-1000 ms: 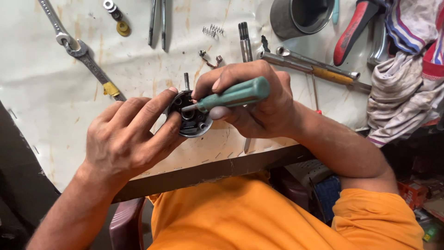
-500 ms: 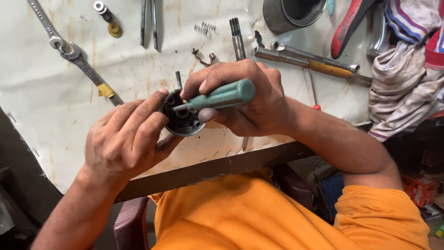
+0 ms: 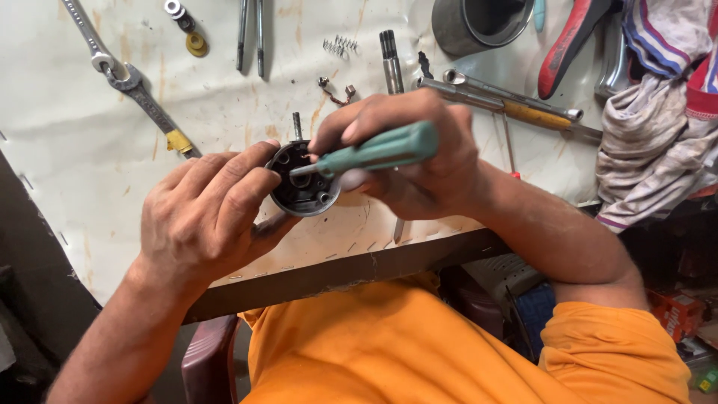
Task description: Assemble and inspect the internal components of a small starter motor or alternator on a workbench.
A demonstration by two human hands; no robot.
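Here we are working inside a small round motor housing (image 3: 303, 183), dark grey metal with a shallow cup shape. Our left hand (image 3: 206, 217) is closed around its rim and holds it just above the near edge of the bench (image 3: 90, 172). Our right hand (image 3: 407, 161) grips a screwdriver (image 3: 374, 152) with a smooth green plastic handle, and the thin steel tip goes into the housing. We judge that a small part inside is being loosened or set; this asks for a steady housing and light pressure. Beyond the housing lie a coiled spring (image 3: 338, 46), a combination wrench (image 3: 127, 78), a steel cup (image 3: 479, 22) and crumpled rags (image 3: 658, 142).
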